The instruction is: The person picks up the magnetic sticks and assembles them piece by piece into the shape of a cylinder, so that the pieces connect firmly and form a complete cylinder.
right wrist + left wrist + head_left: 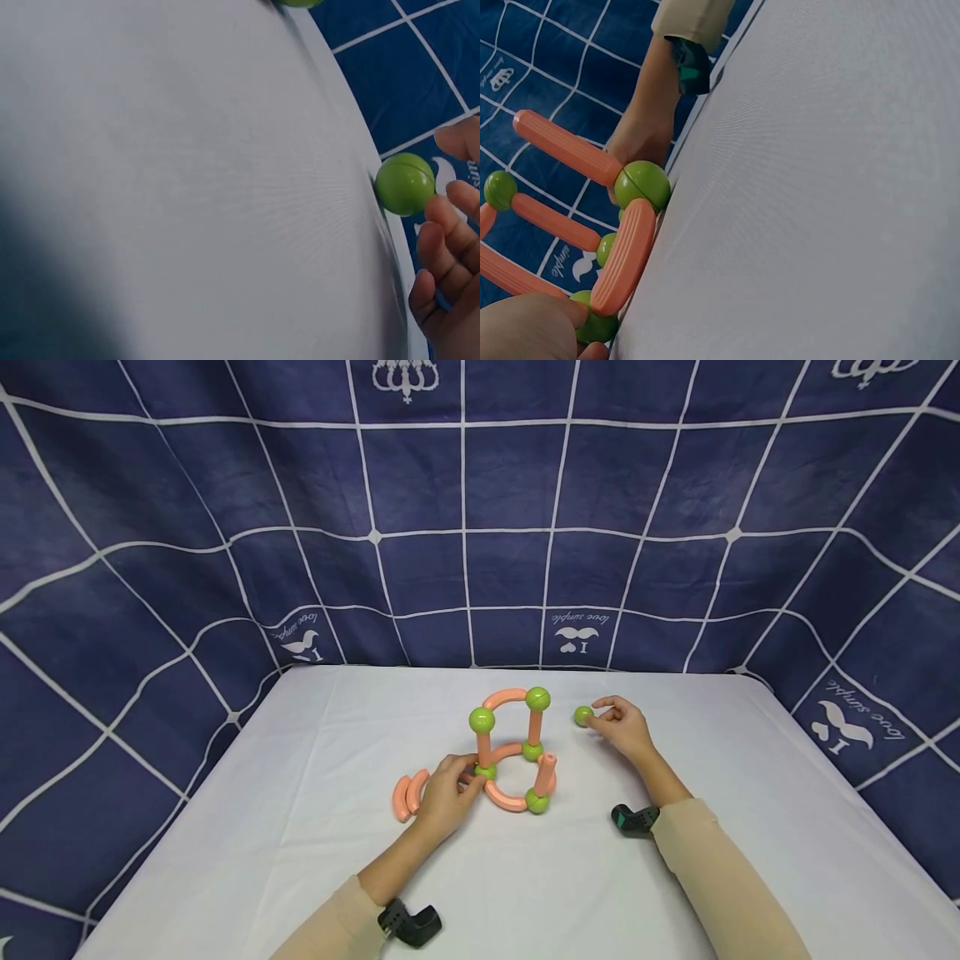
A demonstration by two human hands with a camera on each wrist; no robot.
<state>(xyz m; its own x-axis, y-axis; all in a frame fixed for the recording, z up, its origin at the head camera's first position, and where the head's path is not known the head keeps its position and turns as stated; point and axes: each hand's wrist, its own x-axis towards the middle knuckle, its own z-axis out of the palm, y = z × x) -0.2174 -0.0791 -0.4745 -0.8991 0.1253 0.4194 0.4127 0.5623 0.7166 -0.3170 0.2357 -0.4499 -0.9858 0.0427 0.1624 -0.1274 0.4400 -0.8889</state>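
Note:
A toy frame of orange rods and green balls stands on the white table (pixel 525 877). Its base is a ring of curved rods (pixel 506 802); upright rods rise from it, two topped by green balls and joined by a curved rod (pixel 505 697). The front right upright rod (pixel 547 772) has a bare top. My left hand (pixel 444 797) pinches the base ball (pixel 598 324) at the frame's left between thumb and fingers. Behind the frame's right side, my right hand (pixel 626 727) has its fingers spread beside a loose green ball (pixel 405 184), thumb held apart.
Two loose curved orange rods (pixel 402 798) lie left of the frame, close to my left hand. A dark blue curtain (pixel 510 568) with white lines hangs behind and at the sides of the table. Each wrist wears a black device (pixel 411 925).

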